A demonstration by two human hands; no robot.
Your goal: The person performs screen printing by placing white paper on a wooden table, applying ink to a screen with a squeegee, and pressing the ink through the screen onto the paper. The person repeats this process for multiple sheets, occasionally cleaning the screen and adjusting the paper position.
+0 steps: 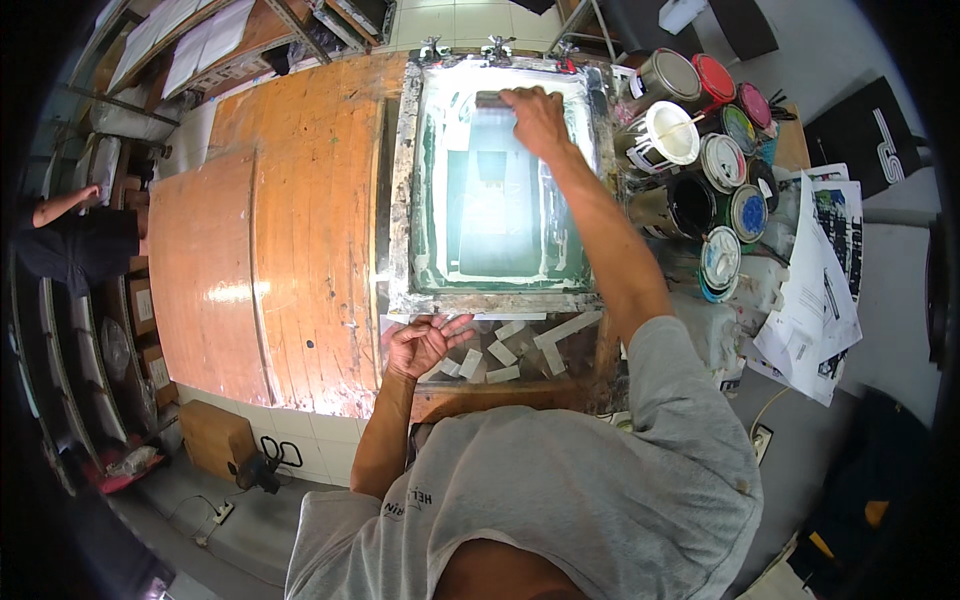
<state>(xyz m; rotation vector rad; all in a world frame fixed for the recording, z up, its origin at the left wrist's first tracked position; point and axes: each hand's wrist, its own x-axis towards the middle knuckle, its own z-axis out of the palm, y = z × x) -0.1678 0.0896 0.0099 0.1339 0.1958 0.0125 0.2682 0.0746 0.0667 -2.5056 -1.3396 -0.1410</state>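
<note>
Screen frame (500,303) on the table (310,230) looks stiff and kinda heavy; mesh (490,230) is probably delicate, so grab the rim (403,190). Left grip (420,346) is empty, loosely spread by the near edge. Paint cans (722,163) crowd the right side. Right grip (540,118) clutches a squeegee (490,99) at the far end, likely slippery. Far-rim clamps (497,48) could get in the way.

One screen frame (403,180) (three metal clamps (497,48))

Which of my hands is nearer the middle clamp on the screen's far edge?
Right. Your right hand is on the near side of the middle clamp, slightly rightward; your left hand is by the near edge of the screen frame.
</note>
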